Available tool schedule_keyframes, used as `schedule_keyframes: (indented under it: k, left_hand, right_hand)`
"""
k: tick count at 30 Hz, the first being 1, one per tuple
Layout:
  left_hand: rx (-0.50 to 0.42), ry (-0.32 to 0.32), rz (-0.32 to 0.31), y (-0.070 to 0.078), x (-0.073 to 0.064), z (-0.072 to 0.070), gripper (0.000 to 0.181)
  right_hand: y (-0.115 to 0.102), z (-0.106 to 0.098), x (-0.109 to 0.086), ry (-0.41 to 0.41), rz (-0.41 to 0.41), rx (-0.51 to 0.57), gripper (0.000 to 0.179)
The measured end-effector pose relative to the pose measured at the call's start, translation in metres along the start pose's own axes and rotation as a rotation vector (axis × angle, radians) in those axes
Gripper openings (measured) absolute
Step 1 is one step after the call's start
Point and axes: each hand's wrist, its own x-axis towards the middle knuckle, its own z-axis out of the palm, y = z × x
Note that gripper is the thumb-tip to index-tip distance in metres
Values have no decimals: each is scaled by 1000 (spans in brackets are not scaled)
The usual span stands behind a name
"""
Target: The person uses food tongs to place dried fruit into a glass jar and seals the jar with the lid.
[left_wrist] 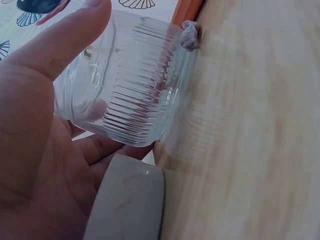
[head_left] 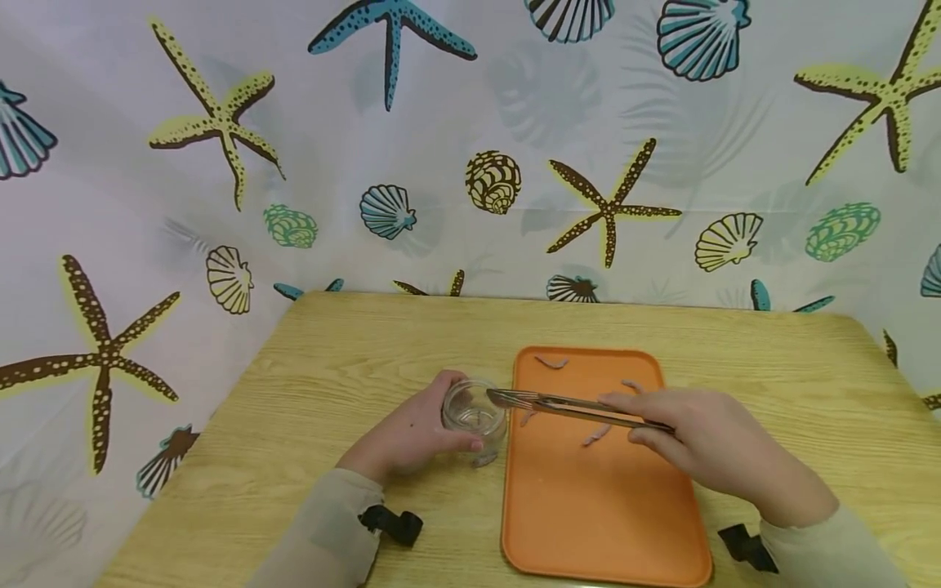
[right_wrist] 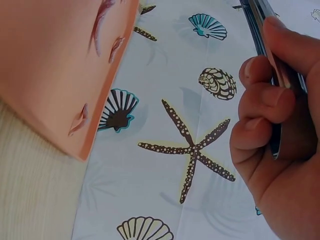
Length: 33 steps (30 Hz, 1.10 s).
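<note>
My left hand (head_left: 415, 429) grips a clear glass jar (head_left: 474, 420) near the middle of the table, thumb on the near side. Ribbed walls of the jar (left_wrist: 140, 80) show in the left wrist view. A pair of metal tongs (head_left: 581, 410) is held in my right hand (head_left: 716, 437), pointing left, its tips overlapping the jar's mouth in the head view. I cannot tell whether the tips hold anything. Several thin, greyish-pink strips (head_left: 551, 363) lie on an orange tray (head_left: 603, 514) beneath the tongs. Another small strip (head_left: 485, 460) lies beside the jar's base.
The tray stands right beside the jar, on a wood-grain table (head_left: 353, 343). A white cloth (head_left: 441, 147) printed with starfish and shells hangs behind the table and along its sides. Black straps (head_left: 393, 524) show at both wrists.
</note>
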Motion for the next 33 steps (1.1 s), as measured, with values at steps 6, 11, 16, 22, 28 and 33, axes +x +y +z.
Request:
schedule_keyframes:
  k: [6, 11, 16, 22, 28, 33]
  left_hand:
    - [9, 2, -7, 1, -2, 0, 99]
    - [-4, -4, -2, 1, -3, 0, 97]
    - [-1, 1, 2, 0, -3, 0, 98]
    - [-10, 5, 29, -3, -3, -1, 99]
    - [5, 7, 12, -2, -3, 0, 99]
    - [7, 10, 22, 2, -4, -1, 96]
  right_hand:
    - [-1, 4, 11, 35, -36, -9, 49]
    - [-1, 7, 17, 38, -39, -10, 48]
    - [1, 7, 21, 19, -26, -10, 48]
    - [1, 9, 27, -6, -20, -8, 46]
    - [0, 9, 30, -31, -3, -16, 51]
    - [0, 6, 28, -40, 5, 20, 54]
